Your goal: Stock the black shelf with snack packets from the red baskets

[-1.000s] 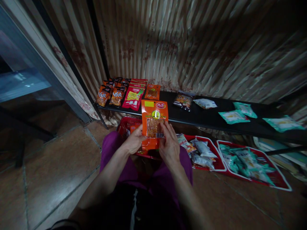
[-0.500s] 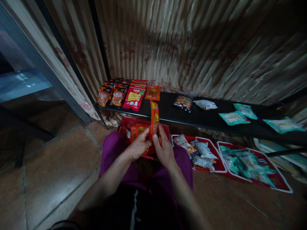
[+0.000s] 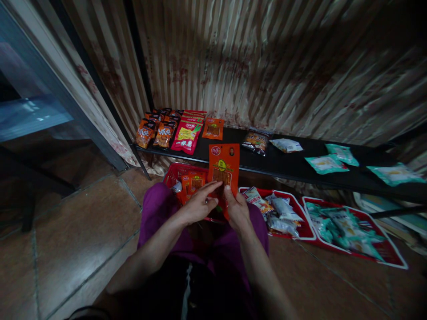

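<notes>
An orange snack packet (image 3: 230,162) with a clear window stands upright, its front facing me, above a red basket (image 3: 173,169). My right hand (image 3: 237,208) grips its lower right part, thumb on the front. My left hand (image 3: 199,205) is open, its stretched fingers reaching across the packet's lower front; whether they press on it I cannot tell. More orange packets (image 3: 192,181) lie in the basket beneath. On the black shelf behind, a similar orange packet (image 3: 212,129) lies beside red snack bags (image 3: 187,135).
Orange-and-black snack bags (image 3: 164,133) stand at the shelf's left end. A dark-edged bag (image 3: 256,141), a white bag (image 3: 287,145) and teal bags (image 3: 326,164) lie farther right. Two red baskets with white rims (image 3: 312,233) (image 3: 396,262) hold bags on the tiled floor.
The orange packet has turned from edge-on to face me. My left hand's fingers have loosened and stretched out over its front, while my right hand keeps its grip and has shifted slightly right.
</notes>
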A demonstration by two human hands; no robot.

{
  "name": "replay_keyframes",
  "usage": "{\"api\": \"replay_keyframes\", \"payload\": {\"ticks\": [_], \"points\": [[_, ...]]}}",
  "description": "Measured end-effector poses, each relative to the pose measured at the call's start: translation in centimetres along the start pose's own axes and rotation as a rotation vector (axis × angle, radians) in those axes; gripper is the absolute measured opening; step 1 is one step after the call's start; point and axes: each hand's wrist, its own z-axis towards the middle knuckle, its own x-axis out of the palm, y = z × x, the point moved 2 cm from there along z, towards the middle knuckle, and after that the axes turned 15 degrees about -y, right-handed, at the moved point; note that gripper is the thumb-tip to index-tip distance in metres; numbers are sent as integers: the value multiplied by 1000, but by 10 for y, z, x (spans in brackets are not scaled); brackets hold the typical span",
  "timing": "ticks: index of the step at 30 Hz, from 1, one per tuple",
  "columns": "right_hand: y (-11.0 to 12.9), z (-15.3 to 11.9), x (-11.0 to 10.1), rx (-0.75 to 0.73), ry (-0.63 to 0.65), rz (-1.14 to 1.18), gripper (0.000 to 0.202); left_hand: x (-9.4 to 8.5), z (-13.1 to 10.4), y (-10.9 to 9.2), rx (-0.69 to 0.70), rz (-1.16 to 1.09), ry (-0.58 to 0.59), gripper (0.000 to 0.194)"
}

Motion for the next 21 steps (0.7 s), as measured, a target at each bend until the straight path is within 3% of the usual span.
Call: {"api": "replay_keyframes", "payload": {"ticks": [8,12,15,21], "points": [[9,1,-3,281,-113,280,31,-1,6,10,-2,-11,-77,38],[13,1,-6,396,-166,327,28,-5,13,23,-38,-6,-334,30],[14,1,-7,450,-182,348,26,-9,15,28,-73,-2,-490,36],[15,6,-8,429,-119,341,28,-1,11,25,-282,-401,-218,29]]}}
